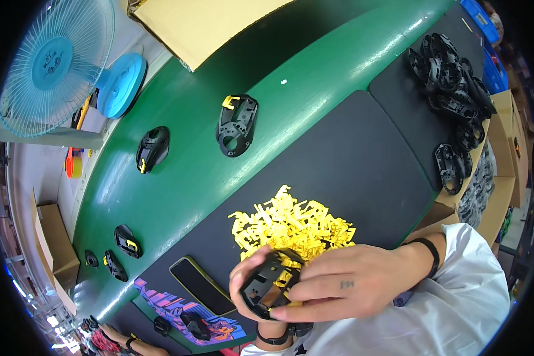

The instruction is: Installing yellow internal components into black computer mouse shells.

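Over the near edge of the dark mat, my left hand [243, 282] is closed round a black computer mouse shell [260, 289], its hollow inner side up. Yellow plastic pieces [285, 276] show inside the shell. My right hand [350, 285] lies across the shell's right side, its fingertips pressed on the inside and near edge; whether they pinch a yellow piece I cannot make out. Just beyond both hands, a heap of small yellow plastic clips [293, 222] is spread on the mat.
Mouse shells with yellow clips, such as this one [236, 126], lie on the green belt [190, 172]. A phone [202, 285] rests left of my hands. More black shells [451, 77] are piled at right by a cardboard box [504, 190]. A blue fan [53, 62] stands far left.
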A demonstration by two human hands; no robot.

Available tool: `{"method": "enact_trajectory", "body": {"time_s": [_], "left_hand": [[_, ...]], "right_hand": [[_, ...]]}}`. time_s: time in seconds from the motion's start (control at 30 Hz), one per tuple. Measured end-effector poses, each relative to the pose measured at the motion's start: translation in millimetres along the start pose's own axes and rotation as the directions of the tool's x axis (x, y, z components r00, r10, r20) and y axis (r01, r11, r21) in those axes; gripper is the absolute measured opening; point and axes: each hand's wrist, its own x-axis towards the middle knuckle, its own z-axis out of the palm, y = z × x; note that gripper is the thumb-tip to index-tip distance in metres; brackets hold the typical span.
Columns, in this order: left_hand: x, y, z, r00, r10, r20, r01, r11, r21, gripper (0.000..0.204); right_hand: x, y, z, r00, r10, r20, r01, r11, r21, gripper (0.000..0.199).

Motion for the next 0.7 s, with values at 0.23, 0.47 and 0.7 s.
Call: {"method": "enact_trajectory", "body": {"time_s": [0.23, 0.47, 0.7], "left_hand": [[2, 8, 14, 0.968, -0.048, 0.246, -0.048, 0.928, 0.370, 0.087], [12, 0, 12, 0.931, -0.013, 0.364, -0.193, 0.830, 0.523, 0.072], [21, 19, 12, 0.906, 0.003, 0.423, -0.254, 0.804, 0.537, 0.052]], "right_hand": [[-16, 16, 9, 0.974, 0.017, -0.225, 0.017, 0.988, 0.151, 0.041], [-68, 80, -38, 0.815, 0.456, -0.357, -0.578, 0.686, -0.443, 0.047], [-79, 57, -72, 0.737, 0.605, -0.300, -0.675, 0.643, -0.361, 0.028]]}}
